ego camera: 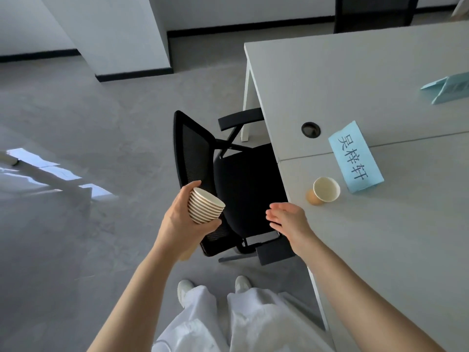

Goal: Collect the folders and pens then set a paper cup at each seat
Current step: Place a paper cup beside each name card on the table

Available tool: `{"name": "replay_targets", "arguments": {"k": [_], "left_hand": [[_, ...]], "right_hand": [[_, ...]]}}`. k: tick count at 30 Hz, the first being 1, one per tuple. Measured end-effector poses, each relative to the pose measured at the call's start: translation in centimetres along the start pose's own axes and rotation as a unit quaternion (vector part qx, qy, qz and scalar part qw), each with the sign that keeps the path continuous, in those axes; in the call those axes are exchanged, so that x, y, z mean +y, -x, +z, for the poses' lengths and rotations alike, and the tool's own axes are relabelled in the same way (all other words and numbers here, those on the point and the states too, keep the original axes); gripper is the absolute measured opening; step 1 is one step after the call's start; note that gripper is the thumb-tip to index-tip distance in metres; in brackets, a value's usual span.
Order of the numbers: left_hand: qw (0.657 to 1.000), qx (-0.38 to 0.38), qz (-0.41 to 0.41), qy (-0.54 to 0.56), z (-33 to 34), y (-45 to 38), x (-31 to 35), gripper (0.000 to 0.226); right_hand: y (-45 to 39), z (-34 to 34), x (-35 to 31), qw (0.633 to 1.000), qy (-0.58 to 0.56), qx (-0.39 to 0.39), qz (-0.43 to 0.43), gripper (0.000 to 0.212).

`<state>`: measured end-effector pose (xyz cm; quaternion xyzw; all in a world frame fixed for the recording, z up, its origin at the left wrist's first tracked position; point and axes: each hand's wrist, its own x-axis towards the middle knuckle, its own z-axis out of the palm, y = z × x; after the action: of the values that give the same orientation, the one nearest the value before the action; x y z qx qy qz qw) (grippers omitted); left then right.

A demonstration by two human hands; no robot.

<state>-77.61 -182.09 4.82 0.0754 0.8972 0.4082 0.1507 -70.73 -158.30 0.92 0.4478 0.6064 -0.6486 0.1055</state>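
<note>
From the head view, the left hand (186,219) is wrapped around a stack of paper cups (205,209), rims tilted toward the right hand (286,218). That right hand is released, fingers straight and loose, palm turned toward the stack, holding nothing. Beyond the right hand, a single paper cup (324,190) stands on the grey table (380,237) near its edge. Just past that cup sits a blue folded name card (355,161). Between and beyond the hands, a black mesh chair (243,189) is tucked under the table edge. Farther across the table stands another blue card (446,88).
</note>
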Motion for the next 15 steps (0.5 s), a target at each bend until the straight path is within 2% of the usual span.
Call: {"name": "replay_targets", "arguments": {"k": [3, 7, 11, 15], "left_hand": [[1.0, 0.011, 0.004, -0.004, -2.5, -0.1, -1.7, 0.084], [1.0, -0.003, 0.003, -0.027, -7.1, -0.7, -4.8, 0.089], [0.999, -0.031, -0.002, -0.041, -13.3, -2.3, -8.8, 0.097], [0.998, -0.039, 0.0, -0.055, -19.3, -5.0, -12.8, 0.085]], "right_hand": [[3.8, 5.6, -3.9, 0.989, 0.063, -0.076, -0.111, 0.018], [6.5, 13.8, -6.9, 0.94, 0.179, -0.169, -0.235, 0.018], [7.3, 22.0, -8.4, 0.892, 0.285, -0.216, -0.278, 0.022], [7.4, 29.2, -9.3, 0.89, 0.286, -0.232, -0.267, 0.02]]}}
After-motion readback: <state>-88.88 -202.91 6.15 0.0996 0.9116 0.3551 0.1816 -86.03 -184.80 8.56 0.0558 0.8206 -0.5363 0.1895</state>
